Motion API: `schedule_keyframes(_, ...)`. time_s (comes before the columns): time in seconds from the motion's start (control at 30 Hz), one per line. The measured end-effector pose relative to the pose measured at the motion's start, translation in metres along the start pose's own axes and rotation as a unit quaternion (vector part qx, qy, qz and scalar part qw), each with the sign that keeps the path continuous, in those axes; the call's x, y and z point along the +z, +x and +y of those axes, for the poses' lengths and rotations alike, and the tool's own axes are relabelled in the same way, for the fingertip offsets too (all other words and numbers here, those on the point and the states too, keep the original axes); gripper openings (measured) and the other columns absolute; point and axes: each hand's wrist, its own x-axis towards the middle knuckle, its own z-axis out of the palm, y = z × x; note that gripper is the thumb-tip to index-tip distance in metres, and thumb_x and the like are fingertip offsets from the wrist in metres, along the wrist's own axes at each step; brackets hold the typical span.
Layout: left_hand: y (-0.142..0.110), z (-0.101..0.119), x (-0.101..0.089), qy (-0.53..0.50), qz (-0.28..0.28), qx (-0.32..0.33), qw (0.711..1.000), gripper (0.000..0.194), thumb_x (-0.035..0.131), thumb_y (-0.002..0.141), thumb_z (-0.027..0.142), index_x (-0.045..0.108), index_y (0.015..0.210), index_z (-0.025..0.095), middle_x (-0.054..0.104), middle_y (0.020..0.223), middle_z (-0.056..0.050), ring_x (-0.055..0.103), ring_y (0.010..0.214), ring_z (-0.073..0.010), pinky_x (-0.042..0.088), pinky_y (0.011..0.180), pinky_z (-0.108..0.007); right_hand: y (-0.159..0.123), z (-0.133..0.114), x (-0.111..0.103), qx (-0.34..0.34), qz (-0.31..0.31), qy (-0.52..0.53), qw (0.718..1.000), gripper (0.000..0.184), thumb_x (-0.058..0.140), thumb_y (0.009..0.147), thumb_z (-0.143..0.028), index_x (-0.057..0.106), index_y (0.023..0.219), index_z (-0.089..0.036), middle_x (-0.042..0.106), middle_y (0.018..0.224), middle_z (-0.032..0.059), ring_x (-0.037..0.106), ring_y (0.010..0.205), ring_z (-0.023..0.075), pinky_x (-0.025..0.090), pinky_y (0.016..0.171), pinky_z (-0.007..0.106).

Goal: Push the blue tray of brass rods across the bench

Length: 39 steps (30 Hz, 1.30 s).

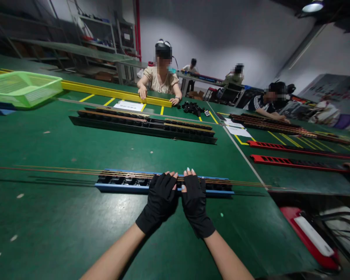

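A blue channel rail [119,189] lies across the green table in front of me, with black slotted pieces [131,181] inside it. Several long, thin copper-coloured rods [84,171] run along its top and stick out past both ends. My left hand [162,198], in a black fingerless glove, is closed over the rods near the rail's middle. Close beside it, my right hand [194,200], gloved the same way, grips over the rods too. Both sets of fingertips reach toward the far side, thumbs nearer me. The hands hide the rail beneath them.
Beyond lies a dark rail [140,130] with rods on it. A green basket [26,91] stands at left. Across the table a person [160,77] has hands on a yellow rail [111,92]. Red rails [294,161] and a power strip [313,235] are at right.
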Motion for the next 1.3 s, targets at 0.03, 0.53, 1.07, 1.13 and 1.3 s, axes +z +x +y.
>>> schedule_keyframes(0.03,0.0,0.0,0.0,0.001,0.002,0.001,1.0,0.046,0.048,0.087,0.014,0.054,0.132,0.016,0.064,0.127,-0.012,0.056,0.12,-0.0275,0.037,0.104,-0.046,0.0,0.0,0.0,0.001,0.001,0.004,1.0,0.051,0.035,0.097,-0.013,0.039,0.148,-0.014,0.05,0.147,0.0115,0.029,0.146,0.0204,0.017,0.12,0.046)
schedule_keyframes(0.53,-0.002,-0.003,0.005,0.004,-0.004,0.005,1.0,0.053,0.047,0.086,0.012,0.048,0.138,0.017,0.063,0.129,-0.012,0.055,0.121,-0.0268,0.037,0.104,-0.046,0.004,0.007,-0.006,0.021,0.022,0.035,0.999,0.044,0.034,0.098,-0.014,0.049,0.139,-0.013,0.057,0.14,0.0116,0.037,0.142,0.0204,0.022,0.118,0.046)
schedule_keyframes(1.07,0.0,0.001,0.0,0.0,-0.02,-0.013,1.0,0.049,0.048,0.086,0.015,0.052,0.135,0.016,0.064,0.128,-0.012,0.055,0.122,-0.0273,0.035,0.106,-0.048,0.007,0.014,-0.004,0.06,0.039,0.026,0.997,0.041,0.033,0.099,-0.018,0.058,0.132,-0.016,0.064,0.131,0.0103,0.049,0.132,0.0205,0.026,0.116,0.046)
schedule_keyframes(1.13,-0.001,0.0,0.0,-0.001,-0.017,-0.007,1.0,0.052,0.048,0.085,0.016,0.05,0.137,0.017,0.063,0.129,-0.013,0.054,0.124,-0.0273,0.034,0.107,-0.048,0.007,0.014,-0.004,0.058,0.034,0.026,0.997,0.042,0.033,0.099,-0.019,0.058,0.132,-0.017,0.064,0.131,0.0104,0.049,0.133,0.0204,0.026,0.116,0.045)
schedule_keyframes(1.3,-0.003,0.0,0.001,-0.003,-0.013,-0.005,1.0,0.055,0.048,0.085,0.016,0.047,0.139,0.017,0.063,0.13,-0.013,0.053,0.124,-0.0274,0.034,0.107,-0.048,0.007,0.014,-0.004,0.052,0.037,0.03,0.998,0.043,0.032,0.099,-0.019,0.057,0.134,-0.018,0.064,0.131,0.0101,0.049,0.133,0.0199,0.026,0.116,0.045)
